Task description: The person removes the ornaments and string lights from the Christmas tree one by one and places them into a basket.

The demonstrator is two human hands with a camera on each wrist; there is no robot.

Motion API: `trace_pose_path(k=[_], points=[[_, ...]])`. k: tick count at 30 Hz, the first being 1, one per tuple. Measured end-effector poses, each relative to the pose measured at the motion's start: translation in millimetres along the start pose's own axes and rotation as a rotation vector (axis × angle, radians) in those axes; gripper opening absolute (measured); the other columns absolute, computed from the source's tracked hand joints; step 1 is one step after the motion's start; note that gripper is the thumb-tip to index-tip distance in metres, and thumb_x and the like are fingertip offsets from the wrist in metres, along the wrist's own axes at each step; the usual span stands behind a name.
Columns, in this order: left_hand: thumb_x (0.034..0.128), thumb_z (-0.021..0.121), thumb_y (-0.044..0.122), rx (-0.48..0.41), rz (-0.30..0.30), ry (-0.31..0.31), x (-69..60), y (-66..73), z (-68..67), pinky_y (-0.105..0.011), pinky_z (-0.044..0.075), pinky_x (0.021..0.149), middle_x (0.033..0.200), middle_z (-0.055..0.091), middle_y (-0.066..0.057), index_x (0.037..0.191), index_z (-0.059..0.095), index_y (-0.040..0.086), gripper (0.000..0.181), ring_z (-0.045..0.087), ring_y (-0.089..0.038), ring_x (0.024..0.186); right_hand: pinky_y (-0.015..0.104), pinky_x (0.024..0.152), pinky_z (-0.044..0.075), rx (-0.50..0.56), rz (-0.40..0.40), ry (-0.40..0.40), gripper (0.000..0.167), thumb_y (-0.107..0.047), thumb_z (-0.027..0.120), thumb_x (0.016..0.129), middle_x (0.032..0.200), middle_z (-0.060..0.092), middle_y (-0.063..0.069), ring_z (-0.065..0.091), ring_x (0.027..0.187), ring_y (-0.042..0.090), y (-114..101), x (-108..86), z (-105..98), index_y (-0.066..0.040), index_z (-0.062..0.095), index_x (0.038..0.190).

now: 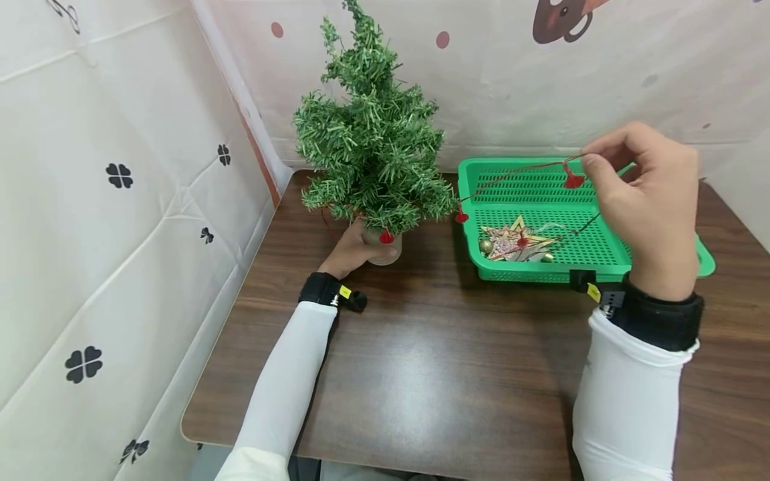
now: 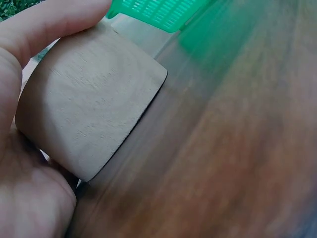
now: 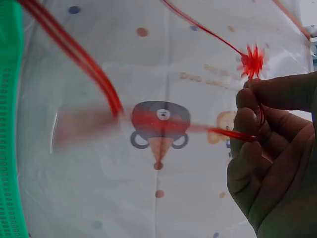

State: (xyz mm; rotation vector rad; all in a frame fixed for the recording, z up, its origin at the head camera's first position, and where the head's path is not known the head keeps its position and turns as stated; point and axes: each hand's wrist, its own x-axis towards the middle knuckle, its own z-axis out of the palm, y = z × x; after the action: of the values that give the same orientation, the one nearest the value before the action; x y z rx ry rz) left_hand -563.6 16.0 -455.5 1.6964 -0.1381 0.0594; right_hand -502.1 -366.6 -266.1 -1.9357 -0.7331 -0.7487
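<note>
A small artificial Christmas tree (image 1: 373,147) stands upright on the table. My left hand (image 1: 351,250) grips its round, wood-grained base (image 2: 94,94), thumb on one side; the far fingers are hidden. Raised above the green basket, my right hand (image 1: 650,194) pinches a red string garland (image 1: 517,171) between thumb and fingers. Small red ornaments (image 1: 573,180) hang from the string, which runs left to the tree's lower branches. Another part trails down from the hand into the basket. In the right wrist view a spiky red ornament (image 3: 253,62) sits by the fingertips.
The green plastic basket (image 1: 523,274) sits right of the tree, near the back wall. Inside lie a gold-edged star (image 1: 516,234), small gold balls (image 1: 486,246) and other decorations. A printed cloth (image 1: 499,80) hangs behind the brown table (image 1: 457,374), and another covers the left side.
</note>
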Motion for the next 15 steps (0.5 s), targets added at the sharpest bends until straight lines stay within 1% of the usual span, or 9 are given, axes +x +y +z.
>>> trace_pose_path(k=[2, 4, 5, 7, 8, 9, 10, 12, 15], points=[[0.0838, 0.081, 0.001, -0.006, -0.012, 0.0, -1.8, 2.8, 0.1, -0.046, 0.036, 0.12, 0.153, 0.05, 0.0, 0.157, 0.037, 0.03, 0.09, 0.046, -0.023, 0.142, 0.012, 0.064, 0.039, -0.021, 0.015, -0.099, 0.018, -0.011, 0.068, 0.095, 0.078, 0.058, -0.034, 0.049, 0.068, -0.007, 2.2, -0.9, -1.6, 0.005, 0.075, 0.097], [0.0845, 0.081, 0.001, -0.012, -0.006, -0.004, -2.0, 2.4, -0.2, -0.045, 0.037, 0.119, 0.149, 0.053, 0.004, 0.157, 0.038, 0.03, 0.089, 0.048, -0.021, 0.139, 0.015, 0.063, 0.039, -0.052, 0.016, -0.254, 0.011, -0.01, 0.067, 0.096, 0.077, 0.06, -0.029, 0.05, 0.069, -0.003, 5.7, -1.5, -4.6, -0.003, 0.076, 0.095], [0.0847, 0.08, 0.001, -0.014, -0.003, -0.006, -2.0, 2.6, -0.4, -0.045, 0.038, 0.118, 0.144, 0.057, 0.005, 0.156, 0.038, 0.03, 0.088, 0.051, -0.02, 0.136, 0.016, 0.063, 0.039, -0.056, 0.023, -0.344, 0.009, -0.01, 0.067, 0.097, 0.077, 0.061, -0.025, 0.051, 0.07, -0.001, 6.6, -1.9, -6.6, -0.007, 0.076, 0.095], [0.085, 0.08, 0.002, -0.007, -0.002, -0.003, -2.5, 3.2, -0.5, -0.043, 0.041, 0.115, 0.127, 0.066, 0.008, 0.155, 0.04, 0.029, 0.085, 0.057, -0.018, 0.124, 0.019, 0.062, 0.038, -0.063, 0.044, -0.504, 0.009, -0.01, 0.067, 0.097, 0.079, 0.064, -0.017, 0.052, 0.072, 0.003, 7.9, -1.5, -9.5, -0.014, 0.074, 0.094], [0.0851, 0.08, 0.002, -0.007, -0.006, -0.002, -3.0, 3.8, -0.4, -0.042, 0.042, 0.113, 0.116, 0.07, 0.008, 0.155, 0.042, 0.028, 0.084, 0.059, -0.018, 0.117, 0.02, 0.062, 0.038, -0.062, 0.058, -0.567, 0.01, -0.01, 0.066, 0.098, 0.08, 0.065, -0.014, 0.052, 0.073, 0.005, 8.3, -1.5, -10.7, -0.017, 0.073, 0.094], [0.0853, 0.08, 0.002, -0.002, -0.01, -0.003, -3.1, 4.4, -0.2, -0.042, 0.043, 0.111, 0.11, 0.071, 0.009, 0.154, 0.042, 0.028, 0.083, 0.06, -0.018, 0.112, 0.022, 0.061, 0.038, -0.054, 0.07, -0.604, 0.011, -0.01, 0.066, 0.098, 0.08, 0.066, -0.011, 0.053, 0.072, 0.006, 8.3, -1.4, -11.4, -0.018, 0.072, 0.093], [0.0854, 0.081, 0.002, 0.001, -0.016, -0.003, -3.5, 5.0, 0.1, -0.041, 0.044, 0.109, 0.103, 0.071, 0.008, 0.154, 0.043, 0.027, 0.082, 0.06, -0.018, 0.106, 0.023, 0.059, 0.038, -0.044, 0.068, -0.608, 0.011, -0.01, 0.065, 0.098, 0.079, 0.066, -0.01, 0.053, 0.071, 0.007, 8.1, -1.6, -11.7, -0.018, 0.072, 0.094], [0.0854, 0.081, 0.003, 0.008, -0.028, -0.003, -3.9, 6.1, 0.5, -0.041, 0.044, 0.108, 0.103, 0.071, 0.008, 0.154, 0.044, 0.027, 0.081, 0.06, -0.018, 0.105, 0.022, 0.058, 0.037, -0.022, 0.043, -0.541, 0.011, -0.007, 0.064, 0.098, 0.079, 0.066, -0.012, 0.052, 0.067, 0.006, 7.1, -2.1, -12.1, -0.013, 0.072, 0.093], [0.0854, 0.081, 0.004, 0.018, -0.035, -0.006, -3.2, 7.0, 0.9, -0.042, 0.041, 0.114, 0.128, 0.066, 0.008, 0.155, 0.042, 0.027, 0.083, 0.057, -0.016, 0.121, 0.017, 0.057, 0.038, 0.036, -0.014, -0.359, 0.009, 0.0, 0.061, 0.096, 0.078, 0.064, -0.02, 0.051, 0.063, 0.002, 5.7, -2.9, -13.6, 0.0, 0.07, 0.093]])
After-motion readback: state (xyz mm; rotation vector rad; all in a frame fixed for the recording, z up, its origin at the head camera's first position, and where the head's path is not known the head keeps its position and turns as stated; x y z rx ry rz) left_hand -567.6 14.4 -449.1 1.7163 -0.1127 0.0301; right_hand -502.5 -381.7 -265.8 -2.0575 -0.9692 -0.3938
